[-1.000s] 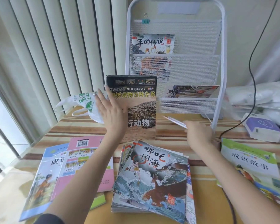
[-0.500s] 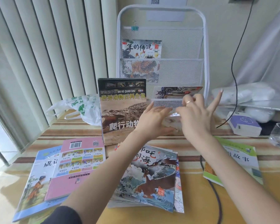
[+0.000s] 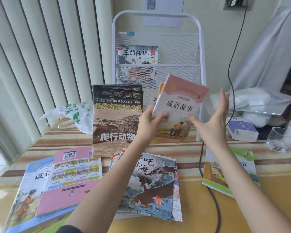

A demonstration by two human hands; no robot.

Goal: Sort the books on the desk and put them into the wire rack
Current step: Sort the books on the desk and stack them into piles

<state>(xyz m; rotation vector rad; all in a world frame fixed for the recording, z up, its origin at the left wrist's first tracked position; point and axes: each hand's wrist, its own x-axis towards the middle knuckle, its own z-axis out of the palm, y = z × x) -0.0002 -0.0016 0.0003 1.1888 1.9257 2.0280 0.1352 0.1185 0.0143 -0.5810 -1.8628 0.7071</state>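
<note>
Holding the pink-topped book upright, tilted, in front of the wire rack, is the left hand; thumb is pinched over its lower left edge, likely so the cover faces out for slotting into the lowest pocket. Right hand is spread wide just right of the book, fingers straight, nothing gripped; whether it touches the book's right edge cannot be told. Probably it is kept there to steady or guide the book.

Just left of the left hand, the crocodile book is stood upright on the worktop, apparently leaned against the rack's front. Above the hands, one picture book is already seated in an upper pocket.

Below the forearms a fanned stack of thin books is left flat, likely still to be sorted. Left of the left arm a pink back-cover book is laid over a blue book. Under the right forearm a green-edged book is lying flat. Task is judged partway done.
</note>
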